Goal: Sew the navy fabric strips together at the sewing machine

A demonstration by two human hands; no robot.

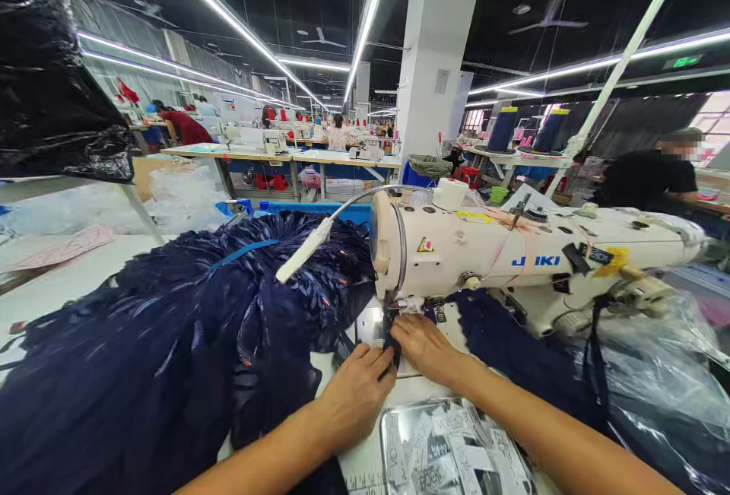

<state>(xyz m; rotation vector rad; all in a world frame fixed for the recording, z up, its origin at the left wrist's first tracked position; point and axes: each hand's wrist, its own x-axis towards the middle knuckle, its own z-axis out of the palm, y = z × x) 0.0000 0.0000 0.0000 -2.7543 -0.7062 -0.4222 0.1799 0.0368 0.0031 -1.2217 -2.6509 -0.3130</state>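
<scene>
Pinching dark fabric (393, 337), left hand (360, 395), right hand (425, 347), on white table (414, 388), strip-lit workshop (436, 54).

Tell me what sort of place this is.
It looks like a garment factory's sewing floor: a JUKI sewing machine stands right at the hands, a big heap of dark navy fabric lies beside it, and rows of worktables with more machines stretch back under strip lights.
</scene>
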